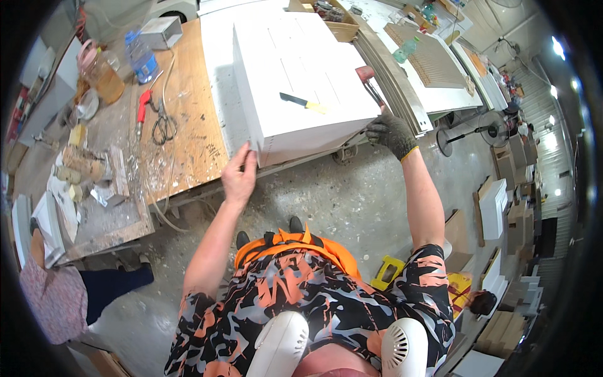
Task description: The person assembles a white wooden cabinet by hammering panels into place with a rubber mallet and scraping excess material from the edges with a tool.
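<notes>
person wears a short-sleeved shirt [314,301] patterned black, orange and grey, an orange strap [295,242] just above it, a white neck fan [339,349] below it, and a dark knit glove with yellow cuff on the right hand [391,133]; left hand [239,176] bare.
</notes>
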`<state>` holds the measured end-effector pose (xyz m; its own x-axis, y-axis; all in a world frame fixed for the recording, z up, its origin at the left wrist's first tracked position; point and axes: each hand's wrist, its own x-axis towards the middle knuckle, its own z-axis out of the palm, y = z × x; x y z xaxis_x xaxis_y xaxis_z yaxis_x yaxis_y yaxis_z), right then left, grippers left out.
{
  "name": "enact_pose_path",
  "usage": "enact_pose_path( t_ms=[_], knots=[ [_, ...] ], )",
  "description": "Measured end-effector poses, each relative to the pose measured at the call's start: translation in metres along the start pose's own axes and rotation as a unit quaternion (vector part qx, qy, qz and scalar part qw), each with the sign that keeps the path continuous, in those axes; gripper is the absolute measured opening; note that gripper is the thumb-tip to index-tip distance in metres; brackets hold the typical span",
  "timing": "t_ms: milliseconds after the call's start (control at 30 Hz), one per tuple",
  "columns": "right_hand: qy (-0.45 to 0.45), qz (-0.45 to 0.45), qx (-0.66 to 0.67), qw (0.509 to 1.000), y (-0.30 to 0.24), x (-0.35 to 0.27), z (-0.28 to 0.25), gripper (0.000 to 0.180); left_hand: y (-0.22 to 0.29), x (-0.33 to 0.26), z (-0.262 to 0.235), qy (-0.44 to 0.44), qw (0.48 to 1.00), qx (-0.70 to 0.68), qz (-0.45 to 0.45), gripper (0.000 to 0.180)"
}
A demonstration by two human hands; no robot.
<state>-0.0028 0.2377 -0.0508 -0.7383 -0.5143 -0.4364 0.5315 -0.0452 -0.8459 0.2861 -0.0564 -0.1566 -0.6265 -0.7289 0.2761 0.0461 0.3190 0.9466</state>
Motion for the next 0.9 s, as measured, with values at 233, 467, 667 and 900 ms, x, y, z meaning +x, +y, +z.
enact_pose_path(
  t_ms=[233, 467, 667, 900],
  knots=[
    [0.289, -0.122, -0.553, 0.772, 0.014, 0.071, -0.096, 0.062, 0.082, 0.09, -0.015, 0.03, 0.963, 0.162, 0.211, 0.026],
    [0.214, -0.111, -0.684, 0.688, 0.001, 0.164, -0.111, 0.07, 0.121, 0.105, -0.004, -0.139, 0.893, 0.336, 0.264, 0.015],
    [0.226, -0.036, -0.705, 0.672, 0.01, 0.208, -0.132, 0.035, 0.119, 0.096, 0.004, -0.123, 0.879, 0.364, 0.282, 0.013],
    [0.261, -0.116, -0.758, 0.586, 0.009, 0.203, -0.138, 0.027, 0.12, 0.104, -0.001, -0.124, 0.844, 0.381, 0.355, 0.008]
  ],
)
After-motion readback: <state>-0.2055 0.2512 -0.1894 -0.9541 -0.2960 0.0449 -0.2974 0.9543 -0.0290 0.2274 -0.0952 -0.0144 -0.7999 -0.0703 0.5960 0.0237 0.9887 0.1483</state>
